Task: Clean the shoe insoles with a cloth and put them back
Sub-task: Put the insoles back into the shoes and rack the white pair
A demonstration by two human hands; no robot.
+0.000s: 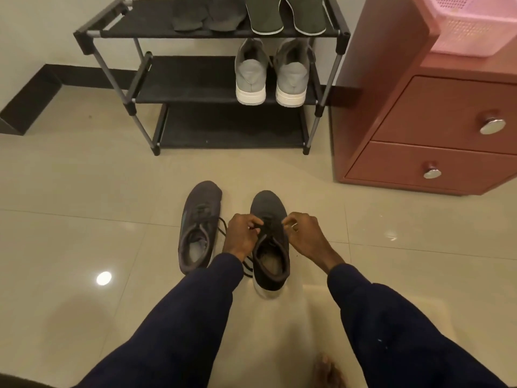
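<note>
- Two dark shoes sit side by side on the tiled floor (84, 219), toes pointing away from the person, with a small gap between them.
- The left shoe (200, 228) is untouched. A pale insole (197, 249) shows inside its opening, and a loose loop of lace trails off its right side.
- The right shoe (270, 242) is between the two hands. Its insole (270, 263) is in place inside, dim but visible.
- The left hand (242, 233) has curled fingers pinching the laces (257, 226) at the top of the right shoe's lacing.
- The right hand (303, 233) has its fingers curled, thumb and forefinger close together at the right edge of the same lacing. I cannot tell whether a lace is actually held. There is a ring (294, 226) on one finger.
- Both arms are in dark blue sleeves, reaching down from the bottom of the frame.
- A bare foot (327, 371) is at the bottom edge, on a pale mat (321, 303).
- A black shoe rack (195, 88) stands against the wall behind the shoes.
- The middle shelf holds grey sneakers (270, 74) with white soles, heels outward.
- The top shelf holds green shoes (285, 15), with two flat grey pieces (201, 15) beside them, insoles or slippers, unclear which.
- A red-brown drawer cabinet (430, 130) stands right of the rack, with a pink basket (470, 23) on top.
</note>
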